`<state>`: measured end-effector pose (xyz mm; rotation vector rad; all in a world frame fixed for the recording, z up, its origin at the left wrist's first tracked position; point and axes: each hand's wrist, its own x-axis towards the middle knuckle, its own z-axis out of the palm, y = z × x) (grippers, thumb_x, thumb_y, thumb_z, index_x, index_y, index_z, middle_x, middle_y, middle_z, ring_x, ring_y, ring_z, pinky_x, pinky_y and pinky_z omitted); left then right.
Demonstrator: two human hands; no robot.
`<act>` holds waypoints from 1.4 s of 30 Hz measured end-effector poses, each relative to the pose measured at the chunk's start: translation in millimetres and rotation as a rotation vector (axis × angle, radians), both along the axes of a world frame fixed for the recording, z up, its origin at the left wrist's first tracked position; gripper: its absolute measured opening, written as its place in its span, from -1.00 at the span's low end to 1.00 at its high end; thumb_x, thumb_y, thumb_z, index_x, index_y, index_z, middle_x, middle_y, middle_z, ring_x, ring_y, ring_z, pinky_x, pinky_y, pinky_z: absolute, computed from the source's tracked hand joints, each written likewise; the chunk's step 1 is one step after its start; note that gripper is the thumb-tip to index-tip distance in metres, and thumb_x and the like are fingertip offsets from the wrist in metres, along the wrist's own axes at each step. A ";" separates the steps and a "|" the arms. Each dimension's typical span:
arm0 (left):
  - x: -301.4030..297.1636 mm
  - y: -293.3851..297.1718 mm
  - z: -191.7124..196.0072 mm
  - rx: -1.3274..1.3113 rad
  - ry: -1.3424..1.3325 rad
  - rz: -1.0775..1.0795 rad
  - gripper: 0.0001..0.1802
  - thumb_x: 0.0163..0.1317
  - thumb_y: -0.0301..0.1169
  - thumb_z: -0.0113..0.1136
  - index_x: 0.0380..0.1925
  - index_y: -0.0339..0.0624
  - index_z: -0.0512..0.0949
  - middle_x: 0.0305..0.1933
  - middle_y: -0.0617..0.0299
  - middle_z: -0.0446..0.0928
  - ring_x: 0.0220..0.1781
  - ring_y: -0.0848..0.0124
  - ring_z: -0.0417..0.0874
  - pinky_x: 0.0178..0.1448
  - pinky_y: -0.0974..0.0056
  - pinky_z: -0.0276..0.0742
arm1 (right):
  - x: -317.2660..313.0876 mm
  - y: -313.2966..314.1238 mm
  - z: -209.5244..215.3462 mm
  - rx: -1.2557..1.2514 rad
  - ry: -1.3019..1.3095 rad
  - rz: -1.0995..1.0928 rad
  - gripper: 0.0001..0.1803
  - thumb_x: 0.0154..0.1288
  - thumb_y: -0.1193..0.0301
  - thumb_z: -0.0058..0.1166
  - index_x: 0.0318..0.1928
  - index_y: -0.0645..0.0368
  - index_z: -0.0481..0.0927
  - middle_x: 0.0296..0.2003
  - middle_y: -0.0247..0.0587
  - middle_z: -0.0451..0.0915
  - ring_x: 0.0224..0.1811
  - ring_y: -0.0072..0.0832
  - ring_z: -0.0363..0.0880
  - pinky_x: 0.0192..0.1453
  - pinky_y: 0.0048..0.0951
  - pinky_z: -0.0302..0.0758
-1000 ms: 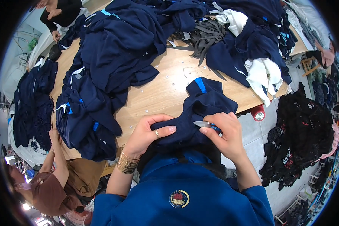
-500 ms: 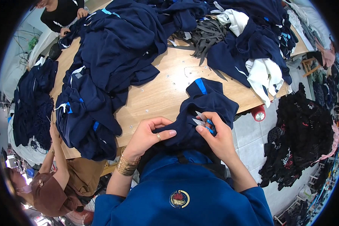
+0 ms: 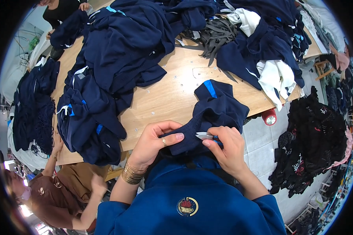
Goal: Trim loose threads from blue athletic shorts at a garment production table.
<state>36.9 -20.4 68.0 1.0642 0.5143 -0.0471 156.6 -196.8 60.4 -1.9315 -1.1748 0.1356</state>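
In front of my body a navy blue garment (image 3: 217, 105) lies partly on the table and hangs over its front edge. A bright blue patch (image 3: 210, 88) shows at its far end. My left hand (image 3: 155, 143) pinches the garment's near left edge between thumb and fingers. My right hand (image 3: 228, 147) is closed round small thread snips (image 3: 204, 136) with silver blades and a blue handle. Their blades lie close together and point left, just above the cloth near a seam. Whether they touch the fabric I cannot tell.
The wooden table (image 3: 161, 98) carries a large navy garment heap (image 3: 125, 47) at the left and dark strips (image 3: 219, 37) at the back. White cloth (image 3: 276, 78) hangs off its right side. Black garments (image 3: 308, 145) lie on the floor. Co-workers stand at the left and far left.
The snips' blades have come together and swung to point left. My right hand has turned slightly, and the cloth edge between my hands is flatter. At lower left, a co-worker's arm has moved.
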 end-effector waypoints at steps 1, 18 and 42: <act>0.0 -0.5 1.4 -0.021 -0.007 0.005 -0.78 0.11 -0.51 0.20 -0.21 -0.34 0.54 -0.25 0.24 0.57 -0.24 0.57 0.54 -0.06 0.48 0.43 | -0.9 -0.3 1.1 0.012 -0.038 -0.001 -0.74 0.04 0.27 0.23 -0.35 0.16 0.53 -0.51 -0.35 0.51 -0.52 -0.48 0.43 -0.45 -0.47 0.18; -0.6 -4.4 3.2 -0.017 -0.017 -0.012 -0.79 0.10 -0.53 0.20 -0.22 -0.33 0.54 -0.27 0.24 0.58 -0.25 0.58 0.54 -0.09 0.49 0.43 | -1.9 2.6 5.6 0.005 -0.071 0.013 -0.71 0.03 0.23 0.23 -0.34 0.16 0.52 -0.51 -0.34 0.51 -0.53 -0.48 0.44 -0.46 -0.47 0.19; 2.9 -3.2 2.5 -0.017 -0.027 0.005 -0.81 0.12 -0.52 0.18 -0.23 -0.31 0.51 -0.27 0.25 0.57 -0.25 0.59 0.54 -0.10 0.50 0.43 | 1.1 1.8 0.3 0.314 0.821 0.061 -0.61 0.08 0.38 0.22 -0.07 0.18 0.46 -0.46 -0.45 0.36 -0.44 -0.73 0.26 -0.39 -0.67 0.21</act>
